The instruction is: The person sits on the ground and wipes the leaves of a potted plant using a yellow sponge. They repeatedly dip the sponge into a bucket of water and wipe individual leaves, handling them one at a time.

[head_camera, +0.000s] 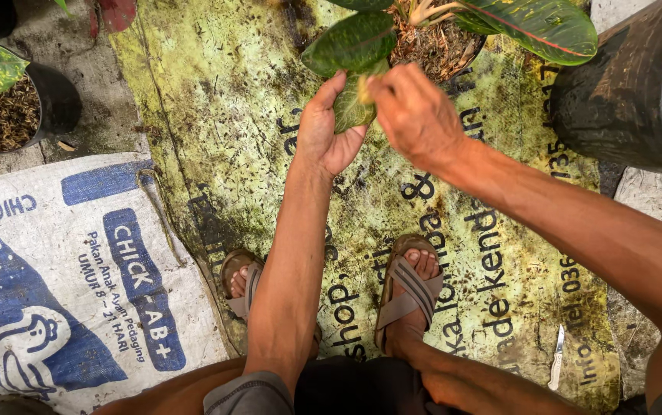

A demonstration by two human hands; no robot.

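Observation:
A potted plant (pixel 438 42) with broad green leaves and a soil-filled pot stands at the top centre on a dirty yellow-green printed sheet (pixel 216 100). My left hand (pixel 323 134) is palm up under a speckled leaf (pixel 352 107), cupping it from below. My right hand (pixel 415 115) comes in from the right with its fingertips pinched on the same leaf, close to a yellowish spot. Both of my sandalled feet rest on the sheet below the hands.
A black pot (pixel 31 107) of dry soil sits at the upper left. A large dark container (pixel 630 92) fills the upper right. A white-and-blue woven sack (pixel 62 284) lies at the left. A small knife (pixel 557 357) lies on the sheet at the lower right.

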